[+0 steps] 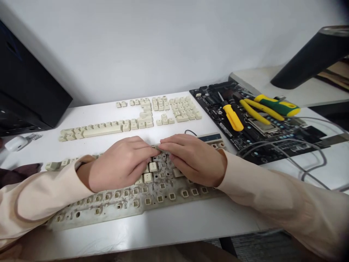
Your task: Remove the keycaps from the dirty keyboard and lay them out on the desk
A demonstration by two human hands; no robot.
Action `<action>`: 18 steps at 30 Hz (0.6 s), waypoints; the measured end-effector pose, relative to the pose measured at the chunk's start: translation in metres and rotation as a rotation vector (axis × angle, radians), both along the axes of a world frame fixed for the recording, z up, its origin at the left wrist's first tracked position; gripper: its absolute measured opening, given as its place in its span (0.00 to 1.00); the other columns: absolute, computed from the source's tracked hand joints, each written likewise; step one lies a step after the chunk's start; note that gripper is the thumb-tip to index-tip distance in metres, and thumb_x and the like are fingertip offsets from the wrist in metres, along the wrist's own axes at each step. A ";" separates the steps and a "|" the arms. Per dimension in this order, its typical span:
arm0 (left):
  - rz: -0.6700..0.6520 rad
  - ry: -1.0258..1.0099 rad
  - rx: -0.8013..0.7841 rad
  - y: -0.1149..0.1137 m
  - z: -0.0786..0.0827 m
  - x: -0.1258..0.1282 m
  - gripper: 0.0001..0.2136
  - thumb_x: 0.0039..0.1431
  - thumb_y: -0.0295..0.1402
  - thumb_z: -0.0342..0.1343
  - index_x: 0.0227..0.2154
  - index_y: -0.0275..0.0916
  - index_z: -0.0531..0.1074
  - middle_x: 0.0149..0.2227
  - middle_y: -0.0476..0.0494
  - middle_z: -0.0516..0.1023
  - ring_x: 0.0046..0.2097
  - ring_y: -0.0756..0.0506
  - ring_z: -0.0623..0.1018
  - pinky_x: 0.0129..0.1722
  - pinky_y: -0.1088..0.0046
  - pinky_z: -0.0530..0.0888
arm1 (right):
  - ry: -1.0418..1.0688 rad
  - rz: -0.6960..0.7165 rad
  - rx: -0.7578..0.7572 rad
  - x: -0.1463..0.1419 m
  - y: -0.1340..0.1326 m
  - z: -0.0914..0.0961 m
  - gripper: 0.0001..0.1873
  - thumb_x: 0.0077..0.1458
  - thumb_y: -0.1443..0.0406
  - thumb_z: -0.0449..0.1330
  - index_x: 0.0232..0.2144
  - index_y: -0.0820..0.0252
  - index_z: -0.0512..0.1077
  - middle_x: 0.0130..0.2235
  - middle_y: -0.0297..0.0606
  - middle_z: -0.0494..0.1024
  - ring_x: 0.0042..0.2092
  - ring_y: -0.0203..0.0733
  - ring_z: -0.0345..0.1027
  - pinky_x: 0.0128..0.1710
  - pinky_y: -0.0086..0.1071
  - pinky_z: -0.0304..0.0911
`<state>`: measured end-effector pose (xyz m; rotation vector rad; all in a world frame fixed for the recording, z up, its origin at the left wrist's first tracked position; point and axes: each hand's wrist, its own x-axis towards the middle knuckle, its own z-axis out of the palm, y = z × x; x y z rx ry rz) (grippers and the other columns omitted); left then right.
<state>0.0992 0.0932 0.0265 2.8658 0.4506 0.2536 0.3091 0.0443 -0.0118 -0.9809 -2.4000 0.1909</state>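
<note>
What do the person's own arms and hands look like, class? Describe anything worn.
The left sleeve and right sleeve are long, pale cream-beige and creased, ending at the wrists, with no print visible. The left hand and right hand are bare: no glove, ring or watch shows.

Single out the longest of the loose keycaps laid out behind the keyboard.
The space bar, in the loose row nearest the keyboard: one long, unbroken strip, with much shorter keycaps on either side of it.
</note>
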 end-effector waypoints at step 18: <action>0.192 0.141 0.335 -0.018 0.000 0.007 0.15 0.63 0.33 0.41 0.34 0.37 0.74 0.29 0.43 0.74 0.32 0.46 0.74 0.28 0.71 0.71 | -0.047 -0.059 0.010 -0.003 -0.001 0.000 0.16 0.54 0.71 0.45 0.38 0.67 0.71 0.41 0.50 0.74 0.40 0.48 0.67 0.41 0.44 0.65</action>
